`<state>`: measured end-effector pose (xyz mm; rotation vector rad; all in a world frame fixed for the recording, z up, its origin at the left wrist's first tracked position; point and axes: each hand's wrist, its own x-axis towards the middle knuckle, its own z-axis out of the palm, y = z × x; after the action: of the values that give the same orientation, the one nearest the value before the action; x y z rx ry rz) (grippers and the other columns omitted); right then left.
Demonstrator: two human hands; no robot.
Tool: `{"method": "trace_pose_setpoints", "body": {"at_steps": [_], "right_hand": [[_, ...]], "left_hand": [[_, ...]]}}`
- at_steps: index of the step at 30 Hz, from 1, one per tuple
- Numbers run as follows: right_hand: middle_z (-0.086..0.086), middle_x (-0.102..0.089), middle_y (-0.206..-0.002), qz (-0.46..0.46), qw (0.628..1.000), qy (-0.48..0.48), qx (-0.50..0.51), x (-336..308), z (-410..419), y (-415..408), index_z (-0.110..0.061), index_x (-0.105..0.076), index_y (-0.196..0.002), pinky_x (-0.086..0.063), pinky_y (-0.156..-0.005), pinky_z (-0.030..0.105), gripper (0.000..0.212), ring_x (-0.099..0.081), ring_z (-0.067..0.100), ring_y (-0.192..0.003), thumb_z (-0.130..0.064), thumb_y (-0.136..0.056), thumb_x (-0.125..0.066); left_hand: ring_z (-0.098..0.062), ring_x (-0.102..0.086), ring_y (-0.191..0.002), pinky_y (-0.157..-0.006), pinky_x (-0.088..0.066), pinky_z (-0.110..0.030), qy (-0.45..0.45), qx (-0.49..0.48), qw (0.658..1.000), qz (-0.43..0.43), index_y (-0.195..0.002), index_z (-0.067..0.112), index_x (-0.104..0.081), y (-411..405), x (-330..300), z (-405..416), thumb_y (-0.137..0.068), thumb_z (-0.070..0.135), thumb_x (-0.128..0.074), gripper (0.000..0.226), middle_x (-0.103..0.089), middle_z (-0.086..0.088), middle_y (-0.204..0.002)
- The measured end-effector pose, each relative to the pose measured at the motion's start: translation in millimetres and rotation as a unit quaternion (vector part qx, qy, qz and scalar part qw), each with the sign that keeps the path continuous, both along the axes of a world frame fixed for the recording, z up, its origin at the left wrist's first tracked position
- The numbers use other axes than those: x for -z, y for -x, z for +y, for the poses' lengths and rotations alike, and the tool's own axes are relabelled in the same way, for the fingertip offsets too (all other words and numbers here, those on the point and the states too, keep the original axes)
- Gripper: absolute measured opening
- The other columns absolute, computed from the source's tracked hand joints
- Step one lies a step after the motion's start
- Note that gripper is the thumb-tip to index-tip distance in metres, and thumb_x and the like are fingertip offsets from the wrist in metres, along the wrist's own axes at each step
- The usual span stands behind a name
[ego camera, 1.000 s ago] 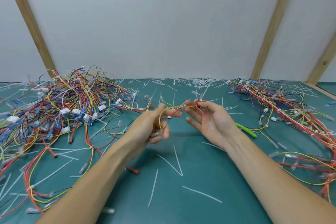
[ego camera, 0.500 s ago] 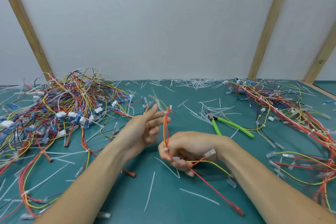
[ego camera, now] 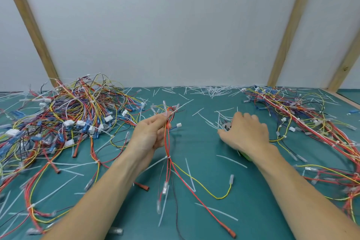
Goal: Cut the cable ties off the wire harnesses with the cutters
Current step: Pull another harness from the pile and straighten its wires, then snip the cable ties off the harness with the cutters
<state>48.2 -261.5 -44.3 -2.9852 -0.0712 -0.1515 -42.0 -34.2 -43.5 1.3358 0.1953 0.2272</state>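
left hand [ego camera: 151, 134]: your fingers pinch the harness [ego camera: 168, 142] up off the bench [ego camera: 194, 161], so its tie [ego camera: 167, 157] hangs reachable.
right hand [ego camera: 245, 134]: fingers curled over the cutters [ego camera: 244, 155]; can't tell if gripped yet.

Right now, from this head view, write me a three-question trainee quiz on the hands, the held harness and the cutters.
1. True or false: the left hand holds a wire harness up off the green table.
2. Which thing is the right hand lying over? A) the cutters B) the harness pile at the left C) a red terminal
3. Fill in: a white ___ still binds the held harness just below the left hand.

Key
1. True.
2. A: the metal tip shows at the fingers and a green handle at the wrist; whether the grip has closed cannot be told.
3. Cable tie.
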Motion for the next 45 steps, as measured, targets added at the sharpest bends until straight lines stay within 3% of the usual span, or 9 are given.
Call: {"method": "trace_pose_setpoints", "body": {"at_steps": [7, 13, 16, 20, 24, 29, 35, 40, 45], "right_hand": [[0.013, -0.05, -0.144, 0.052, 0.997, 0.029, 0.045, -4, -7, -4, -0.009, -0.048, -0.137, -0.039, -0.101, 0.05, 0.078, -0.046, 0.032, -0.134, -0.06, -0.079, -0.06], [0.0, -0.058, -0.081, 0.023, 1.0, 0.005, 0.012, -15, -7, 3, -0.02, -0.048, -0.072, -0.037, -0.067, 0.033, 0.042, -0.052, 0.03, -0.081, -0.054, -0.073, -0.072], [0.001, -0.052, -0.068, -0.012, 0.999, -0.04, -0.016, -14, 2, 8, -0.017, -0.054, -0.069, -0.029, -0.053, 0.03, 0.037, -0.052, 0.031, -0.075, -0.048, -0.072, -0.074], [0.006, -0.069, -0.084, -0.052, 0.985, -0.156, -0.044, -13, 9, 8, -0.017, -0.072, -0.088, -0.036, -0.064, 0.035, 0.023, -0.052, 0.03, -0.081, -0.039, -0.08, -0.071], [0.003, -0.068, -0.087, -0.06, 0.955, -0.284, -0.061, -11, 14, 4, -0.015, -0.067, -0.095, -0.044, -0.073, 0.039, 0.017, -0.058, 0.031, -0.092, -0.031, -0.094, -0.059], [0.019, -0.07, -0.083, -0.016, 0.885, -0.462, -0.048, -13, 18, 4, 0.001, -0.064, -0.095, -0.056, -0.075, 0.043, 0.03, -0.066, 0.03, -0.071, -0.022, -0.104, -0.046], [0.013, -0.064, -0.085, 0.12, 0.715, -0.689, -0.008, -21, 27, 11, -0.001, -0.066, -0.103, -0.056, -0.052, 0.025, 0.025, -0.063, 0.016, -0.064, -0.016, -0.106, -0.046], [0.009, -0.076, -0.09, 0.29, 0.731, -0.609, -0.105, -17, 35, 25, -0.006, -0.075, -0.1, -0.057, -0.062, 0.028, 0.046, -0.067, 0.016, -0.069, -0.051, -0.09, -0.072], [0.006, -0.069, -0.08, 0.227, 0.717, -0.638, -0.164, -13, 36, 24, -0.012, -0.077, -0.086, -0.052, -0.055, 0.02, 0.008, -0.062, 0.015, -0.066, -0.008, -0.09, -0.072]], "left_hand": [[-0.019, -0.01, -0.058, -0.047, -0.013, -0.024, -0.026, -0.026, 0.999, -0.018, -0.079, 0.012, -0.061, -3, 5, 6, -0.095, 0.037, -0.064, 0.03, -0.024, 0.002, -0.054], [-0.015, -0.013, -0.052, -0.044, -0.015, -0.021, -0.024, -0.014, 0.999, -0.023, -0.093, 0.01, -0.066, -6, 9, 7, -0.097, 0.035, -0.063, 0.026, -0.029, 0.006, -0.051], [-0.013, -0.015, -0.05, -0.044, -0.015, -0.021, -0.027, -0.011, 0.999, -0.018, -0.098, 0.009, -0.067, -6, 10, 7, -0.096, 0.036, -0.063, 0.027, -0.027, 0.005, -0.053], [-0.011, -0.019, -0.049, -0.051, -0.012, -0.026, -0.021, 0.0, 1.0, -0.016, -0.106, 0.007, -0.067, -6, 11, 7, -0.097, 0.032, -0.062, 0.027, -0.034, 0.006, -0.054], [-0.009, -0.024, -0.049, -0.046, -0.018, -0.02, -0.019, 0.016, 1.0, -0.013, -0.105, 0.008, -0.068, -5, 10, 6, -0.096, 0.033, -0.064, 0.027, -0.038, 0.003, -0.059], [-0.008, -0.028, -0.047, -0.043, -0.023, -0.017, -0.031, 0.04, 0.999, -0.011, -0.091, 0.012, -0.068, -1, 8, 1, -0.095, 0.033, -0.064, 0.022, -0.043, 0.005, -0.057], [-0.008, -0.036, -0.045, -0.043, -0.027, -0.017, -0.101, 0.038, 0.993, -0.039, -0.095, 0.012, -0.064, 4, 4, -12, -0.099, 0.019, -0.061, 0.008, -0.053, 0.002, -0.063], [-0.014, -0.039, -0.05, -0.048, -0.034, -0.021, -0.207, 0.109, 0.962, -0.139, -0.103, 0.005, -0.06, 11, 6, -31, -0.094, 0.015, -0.067, 0.015, -0.056, 0.01, -0.062], [-0.021, -0.043, -0.057, -0.056, -0.036, -0.031, -0.367, 0.145, 0.907, -0.147, -0.101, 0.022, -0.072, 16, 8, -35, -0.093, 0.026, -0.072, 0.009, -0.061, 0.01, -0.065]]}}
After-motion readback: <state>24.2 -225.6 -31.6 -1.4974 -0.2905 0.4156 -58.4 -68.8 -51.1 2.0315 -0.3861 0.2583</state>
